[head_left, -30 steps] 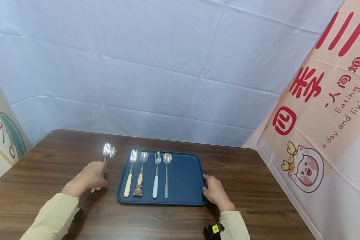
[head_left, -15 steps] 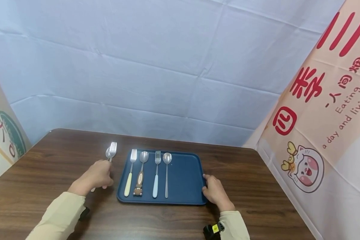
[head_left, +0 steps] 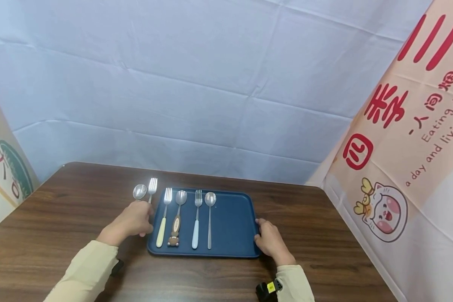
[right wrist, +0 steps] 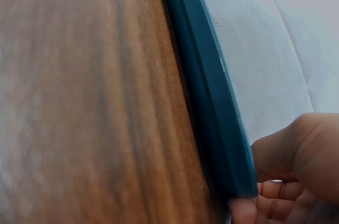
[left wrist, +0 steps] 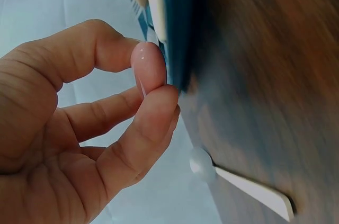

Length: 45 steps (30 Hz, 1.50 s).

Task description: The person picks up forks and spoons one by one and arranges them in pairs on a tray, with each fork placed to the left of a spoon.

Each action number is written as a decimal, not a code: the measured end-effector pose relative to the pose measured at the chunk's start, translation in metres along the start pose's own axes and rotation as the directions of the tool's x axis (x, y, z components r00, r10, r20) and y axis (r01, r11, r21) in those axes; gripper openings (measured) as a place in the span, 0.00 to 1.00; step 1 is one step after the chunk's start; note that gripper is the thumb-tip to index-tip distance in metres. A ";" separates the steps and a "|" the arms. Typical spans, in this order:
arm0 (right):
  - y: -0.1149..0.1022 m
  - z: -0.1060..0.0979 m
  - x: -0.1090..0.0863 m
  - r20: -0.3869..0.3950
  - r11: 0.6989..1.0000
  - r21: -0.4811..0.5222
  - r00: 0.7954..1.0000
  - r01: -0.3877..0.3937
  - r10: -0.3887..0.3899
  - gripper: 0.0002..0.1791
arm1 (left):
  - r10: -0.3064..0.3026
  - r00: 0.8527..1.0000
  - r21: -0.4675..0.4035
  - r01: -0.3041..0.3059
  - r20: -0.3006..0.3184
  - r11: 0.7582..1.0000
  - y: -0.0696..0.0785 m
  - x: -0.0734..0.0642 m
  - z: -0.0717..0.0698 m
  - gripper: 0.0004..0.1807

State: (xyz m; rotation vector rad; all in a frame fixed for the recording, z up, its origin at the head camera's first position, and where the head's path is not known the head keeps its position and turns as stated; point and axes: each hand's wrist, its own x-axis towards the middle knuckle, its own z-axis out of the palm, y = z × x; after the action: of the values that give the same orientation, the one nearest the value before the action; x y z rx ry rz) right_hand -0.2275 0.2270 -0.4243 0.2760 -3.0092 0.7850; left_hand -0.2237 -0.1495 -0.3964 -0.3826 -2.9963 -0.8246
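My left hand (head_left: 134,220) pinches a fork (head_left: 152,186) just left of the tray; its tines point away from me and the hand covers its handle. In the left wrist view, thumb and fingertips (left wrist: 151,68) meet around it. A spoon (head_left: 139,191) lies on the table past that hand, its pale handle (left wrist: 259,192) showing in the left wrist view. My right hand (head_left: 271,241) grips the right edge of the blue tray (head_left: 234,226). On the tray lie a yellow-handled fork (head_left: 161,230), a bear-handled spoon (head_left: 176,224), a blue-handled fork (head_left: 195,233) and a metal spoon (head_left: 209,218).
The brown wooden table (head_left: 324,251) extends around the tray on all sides. A pale cloth (head_left: 173,84) hangs behind its far edge. At the right hangs a printed banner (head_left: 411,159) with red lettering and a cartoon face.
My left hand has moved right with the fork, toward the tray's left edge. The fork has swung from left of the spoon to its right. My right hand and the tray have stayed put.
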 end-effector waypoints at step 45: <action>0.000 -0.003 -0.003 0.003 0.994 -0.033 0.995 -0.102 0.102 0.03 | 0.066 0.997 -0.048 -0.064 0.031 0.997 0.077 0.023 0.038 0.19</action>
State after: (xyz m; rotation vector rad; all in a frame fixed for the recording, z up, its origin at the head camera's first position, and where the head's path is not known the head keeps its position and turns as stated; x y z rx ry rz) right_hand -0.2249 0.2290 -0.4216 0.1244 -3.0583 0.7416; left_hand -0.2263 -0.0612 -0.3885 -0.4964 -2.9801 -0.8934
